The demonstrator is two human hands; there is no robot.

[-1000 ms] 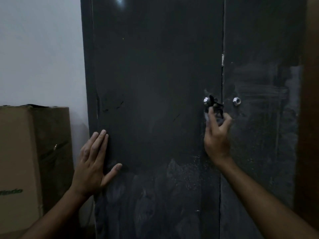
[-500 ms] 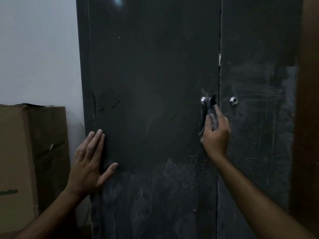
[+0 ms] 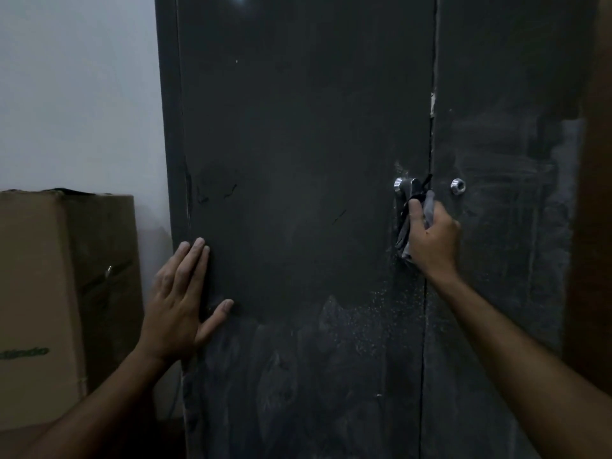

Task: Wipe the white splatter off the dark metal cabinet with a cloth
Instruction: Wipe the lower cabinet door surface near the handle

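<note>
The dark metal cabinet [image 3: 298,144] fills the view, with two tall doors meeting at a seam right of centre. Fine white splatter [image 3: 371,313] speckles the left door's lower part, and pale smears cover the right door. My right hand [image 3: 432,240] is shut on a grey cloth [image 3: 405,226] and presses it against the left door just below the chrome handle [image 3: 405,186]. My left hand [image 3: 182,296] lies flat and open against the left door's outer edge, fingers pointing up.
A chrome keyhole [image 3: 458,186] sits on the right door beside the seam. A brown cardboard box [image 3: 49,293] stands against the white wall [image 3: 76,94] left of the cabinet. A brown wooden surface [image 3: 596,210] borders the cabinet on the right.
My right hand has slid with the cloth from the handle down along the seam, and its fingers have closed more around the cloth. My left hand has stayed flat in place.
</note>
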